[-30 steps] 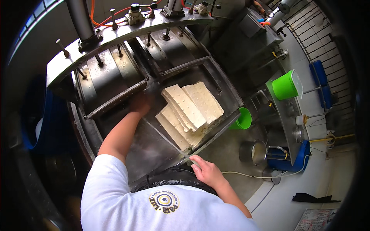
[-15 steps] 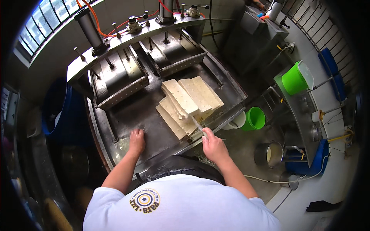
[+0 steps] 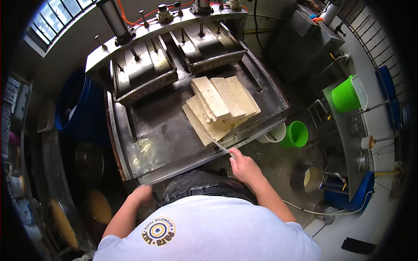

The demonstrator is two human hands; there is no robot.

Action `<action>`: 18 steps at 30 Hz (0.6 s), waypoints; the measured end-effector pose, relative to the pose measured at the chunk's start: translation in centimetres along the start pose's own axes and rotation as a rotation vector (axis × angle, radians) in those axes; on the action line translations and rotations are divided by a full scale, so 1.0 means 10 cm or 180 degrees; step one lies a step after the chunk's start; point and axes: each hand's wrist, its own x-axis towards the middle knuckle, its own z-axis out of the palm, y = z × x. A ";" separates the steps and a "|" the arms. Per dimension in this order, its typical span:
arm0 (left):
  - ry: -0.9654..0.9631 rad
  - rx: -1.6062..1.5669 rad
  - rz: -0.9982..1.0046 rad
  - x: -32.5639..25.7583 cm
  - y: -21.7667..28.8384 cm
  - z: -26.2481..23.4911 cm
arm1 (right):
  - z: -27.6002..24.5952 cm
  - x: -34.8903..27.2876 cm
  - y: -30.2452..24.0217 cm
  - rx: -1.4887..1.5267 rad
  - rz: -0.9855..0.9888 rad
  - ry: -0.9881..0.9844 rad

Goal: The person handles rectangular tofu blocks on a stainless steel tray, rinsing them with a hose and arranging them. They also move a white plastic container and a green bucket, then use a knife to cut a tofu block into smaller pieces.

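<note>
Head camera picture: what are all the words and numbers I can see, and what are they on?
White shirt: a round dark-blue and yellow badge with lettering around a star; I won't copy its words.
Pale slabs: no lettering I can make out.
Thin-bladed tool: too small to tell.
Upper green bucket and lower green bucket: no lettering I can make out.
</note>
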 end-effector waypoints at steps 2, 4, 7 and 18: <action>0.1547 -0.0659 0.0183 0.14 0.46 -0.43 | -0.01 0.01 0.00 -0.0039 0.0112 0.0012; 0.2325 -0.1069 0.0338 0.43 0.86 -0.75 | 0.00 0.02 0.00 -0.0066 0.0151 0.0022; 0.2870 -0.0587 0.0943 1.06 1.33 -1.07 | 0.04 -0.03 0.00 -0.0100 0.0154 0.0018; 0.2915 -0.0580 0.0468 2.40 1.23 -2.26 | 0.19 -0.29 -0.13 0.0940 -0.0065 0.0234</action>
